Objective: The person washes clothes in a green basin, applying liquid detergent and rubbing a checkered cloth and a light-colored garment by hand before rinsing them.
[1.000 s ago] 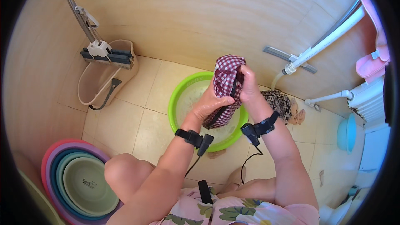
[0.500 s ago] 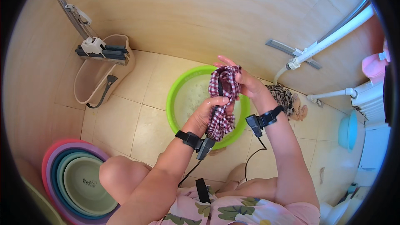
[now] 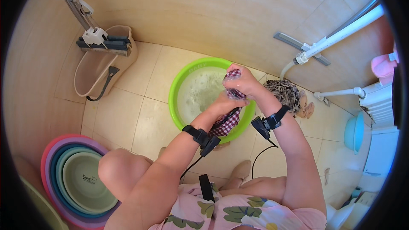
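Observation:
A maroon-and-white checked cloth [image 3: 229, 124], bunched and wet, is held over the right part of a green basin [image 3: 176, 115]. My left hand [image 3: 225, 103] is closed round its middle. Just above it, my right hand [image 3: 243, 81] clenches the upper end, and suds show around the fingers. The lower end of the cloth hangs below my left hand, over the basin's near rim. Inside the basin is cloudy, soapy water [image 3: 198, 89] with bubbles on it. Each wrist wears a black strap with a small device and a cable.
A beige mop bucket [image 3: 87, 74] with a sponge mop [image 3: 104, 44] stands at the far left. Nested basins [image 3: 76, 140] sit at the near left. Right of the green basin lies a dark patterned cloth heap [image 3: 284, 93], below a white pipe [image 3: 341, 36]. A blue basin [image 3: 354, 132] leans farther right.
My right hand has gone from spread fingers to a tight grip on the cloth's upper end. The cloth is now squeezed smaller, and both hands are closer together.

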The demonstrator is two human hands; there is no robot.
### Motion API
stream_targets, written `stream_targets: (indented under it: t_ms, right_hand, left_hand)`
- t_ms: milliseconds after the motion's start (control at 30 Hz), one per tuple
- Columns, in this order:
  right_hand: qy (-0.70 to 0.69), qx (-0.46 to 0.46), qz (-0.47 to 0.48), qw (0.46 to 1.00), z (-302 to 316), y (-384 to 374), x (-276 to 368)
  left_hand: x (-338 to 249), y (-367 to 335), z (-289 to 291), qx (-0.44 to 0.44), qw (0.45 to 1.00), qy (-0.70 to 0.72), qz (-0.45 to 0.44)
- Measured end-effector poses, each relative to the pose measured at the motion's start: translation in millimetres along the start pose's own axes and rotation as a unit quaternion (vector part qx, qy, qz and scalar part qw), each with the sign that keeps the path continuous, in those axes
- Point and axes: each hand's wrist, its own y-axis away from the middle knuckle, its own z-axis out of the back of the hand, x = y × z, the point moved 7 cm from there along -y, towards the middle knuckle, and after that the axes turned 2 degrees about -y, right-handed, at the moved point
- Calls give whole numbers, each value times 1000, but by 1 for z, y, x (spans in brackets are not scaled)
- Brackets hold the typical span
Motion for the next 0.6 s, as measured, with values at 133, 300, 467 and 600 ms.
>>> stream_targets:
  t_ms: [133, 300, 467, 600]
  right_hand:
    - [132, -70, 34, 988, 5, -4, -17]
    - [214, -163, 8, 963, 9, -3, -27]
    - [-31, -98, 8, 995, -3, 11, -26]
    - [-304, -24, -94, 948, -5, 14, -29]
  left_hand:
    - [1, -3, 4, -74, 972, -219, 52]
    - [3, -7, 13, -121, 935, -334, 14]
    - [-43, 11, 48, -297, 905, -304, -21]
    - [-101, 20, 3, -111, 939, -169, -278]
